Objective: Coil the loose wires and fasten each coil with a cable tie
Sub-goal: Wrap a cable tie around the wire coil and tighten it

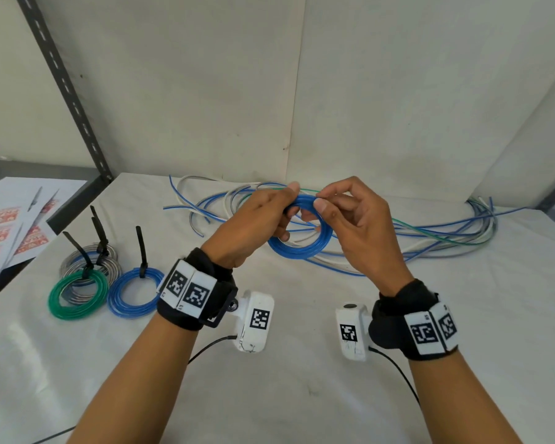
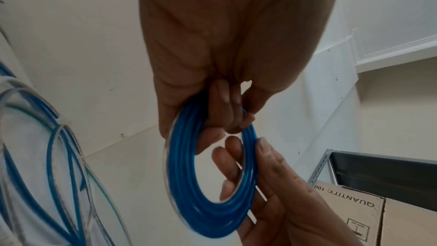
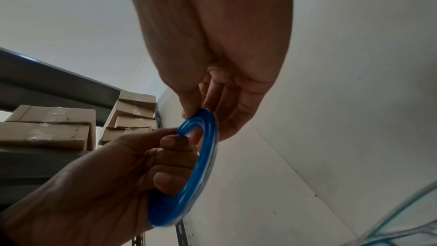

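Fingers [image 1: 289, 190] of both hands pinch a round, glossy blue coil [image 1: 302, 248].

Your blue wire coil [image 1: 297, 248] looks like glossy, smooth plastic sheathing, with a clear translucent strand along its rim. The worktop [image 1: 302, 395] wears a matt white cloth, slightly creased. The cable ties [image 1: 141, 248] appear to be matt black plastic. The shelf upright [image 1: 64, 88] is grey painted metal; the boxes [image 3: 49, 130] are dull brown cardboard.

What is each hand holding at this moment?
Left hand: closed, gripping the blue wire coil.
Right hand: closed, pinching the same coil's top.
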Available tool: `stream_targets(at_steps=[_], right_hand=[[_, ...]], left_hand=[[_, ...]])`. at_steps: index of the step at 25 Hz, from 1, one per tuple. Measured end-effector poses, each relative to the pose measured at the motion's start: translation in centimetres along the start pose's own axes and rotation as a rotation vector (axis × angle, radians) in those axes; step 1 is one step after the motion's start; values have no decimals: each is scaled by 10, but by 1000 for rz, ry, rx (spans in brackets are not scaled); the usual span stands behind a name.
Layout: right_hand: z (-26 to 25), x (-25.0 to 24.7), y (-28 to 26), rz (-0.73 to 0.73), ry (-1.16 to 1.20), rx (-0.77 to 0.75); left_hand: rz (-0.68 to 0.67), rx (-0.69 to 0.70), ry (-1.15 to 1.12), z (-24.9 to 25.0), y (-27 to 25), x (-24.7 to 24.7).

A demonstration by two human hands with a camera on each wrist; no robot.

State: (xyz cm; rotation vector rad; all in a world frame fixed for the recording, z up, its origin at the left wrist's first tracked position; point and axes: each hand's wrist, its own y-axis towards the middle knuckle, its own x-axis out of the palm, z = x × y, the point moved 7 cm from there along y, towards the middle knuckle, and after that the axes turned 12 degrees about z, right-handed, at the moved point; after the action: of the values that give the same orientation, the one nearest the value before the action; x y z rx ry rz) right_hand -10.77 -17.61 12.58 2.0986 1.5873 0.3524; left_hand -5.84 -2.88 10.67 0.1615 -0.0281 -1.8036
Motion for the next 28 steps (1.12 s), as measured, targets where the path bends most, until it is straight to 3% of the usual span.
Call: stream_targets(at_steps=[7, 11, 17, 23, 25, 27, 28], right_hand=[[0, -3, -2, 73, -60, -5], [1, -3, -2, 21, -69, 2], [2, -6, -3, -14, -116, 13], [10, -11, -8, -105, -158, 94], [30, -27, -7, -121, -166, 245], [61, -81, -2, 75, -409, 376], [74, -115, -1, 193, -656, 413]], left_hand=[[0, -48, -93, 4, -2, 0], [-84, -49, 27, 3, -4, 3], [-69, -65, -17, -5, 0, 9], [-57, -153, -55, -30, 1, 31], [-78, -199, -27, -43, -1, 45], [-125, -210, 9, -50, -7, 67], [-136, -211, 21, -52, -10, 73]])
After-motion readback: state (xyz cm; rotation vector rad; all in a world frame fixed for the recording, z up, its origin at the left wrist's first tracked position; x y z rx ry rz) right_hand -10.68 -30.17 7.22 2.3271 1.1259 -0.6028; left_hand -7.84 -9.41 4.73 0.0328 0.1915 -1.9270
